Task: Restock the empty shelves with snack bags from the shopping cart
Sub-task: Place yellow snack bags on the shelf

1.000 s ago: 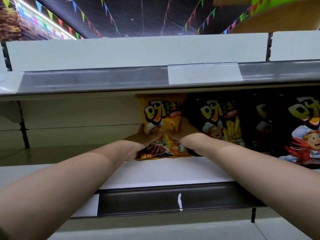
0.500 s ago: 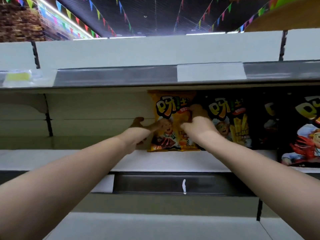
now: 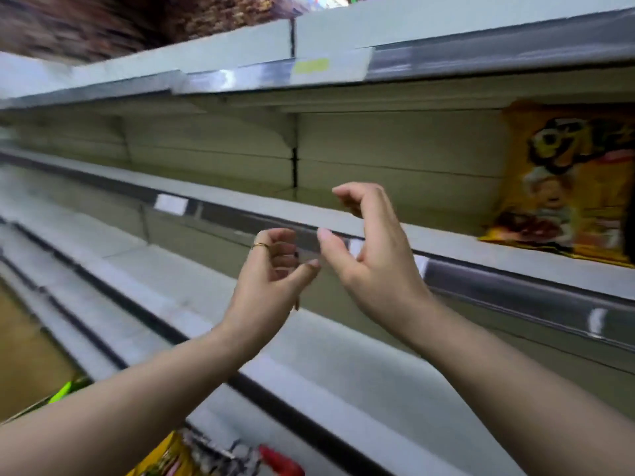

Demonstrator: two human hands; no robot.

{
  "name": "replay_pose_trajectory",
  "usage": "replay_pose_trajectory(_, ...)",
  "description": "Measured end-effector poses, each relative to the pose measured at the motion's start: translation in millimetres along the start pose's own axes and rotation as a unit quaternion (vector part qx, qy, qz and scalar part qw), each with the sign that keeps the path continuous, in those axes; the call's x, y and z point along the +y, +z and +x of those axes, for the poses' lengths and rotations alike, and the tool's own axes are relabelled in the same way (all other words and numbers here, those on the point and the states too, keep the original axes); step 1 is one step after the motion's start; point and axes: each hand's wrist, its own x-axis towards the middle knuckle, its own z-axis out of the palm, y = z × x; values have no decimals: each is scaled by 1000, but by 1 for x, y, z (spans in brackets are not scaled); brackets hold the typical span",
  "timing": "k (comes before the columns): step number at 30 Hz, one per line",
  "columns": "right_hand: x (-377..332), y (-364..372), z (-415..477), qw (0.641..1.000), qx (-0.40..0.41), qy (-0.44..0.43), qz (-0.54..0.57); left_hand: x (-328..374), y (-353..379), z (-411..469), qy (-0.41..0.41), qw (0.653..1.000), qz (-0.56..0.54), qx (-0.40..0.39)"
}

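Observation:
A yellow snack bag [image 3: 567, 180] stands upright on the upper shelf [image 3: 240, 201] at the far right. My left hand [image 3: 271, 273] and my right hand [image 3: 367, 249] hover in front of the shelf edge, well to the left of the bag. Both hold nothing, their fingers loosely curled. A thin ring sits on a finger of the left hand. At the bottom edge, another yellow snack bag [image 3: 165, 458] and a red cart handle [image 3: 280, 463] peek into view under my left forearm.
Bare white shelves [image 3: 120, 269] run in several tiers toward the lower left, each fronted by a grey price rail [image 3: 515, 290]. A higher shelf [image 3: 309, 63] overhangs above. A green piece [image 3: 63, 391] shows at the lower left. The picture is blurred by motion.
Both hands have let go of the yellow bag and drawn back from the shelf. The view has swung left and down, so the bag now sits at the far right.

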Motion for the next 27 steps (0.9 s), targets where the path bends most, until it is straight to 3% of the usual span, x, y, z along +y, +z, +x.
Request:
replay_pose_trajectory(10,-48,173,-28,979,-132,19,155,-57,-171,-76,-105,976,89,171)
replay_pose_trajectory(16,-71,256,-73,953,-222,57,196,-91,-237,-122,-165,955,112,219)
replay_pose_trajectory(22,-64,317,-125,913,-362,113,152,-131,-276,-163,-260,916,119,281)
replay_pose_trajectory(27,-40,367,-142,855,-497,139,50,-155,-284,-180,-321,890,145,291)
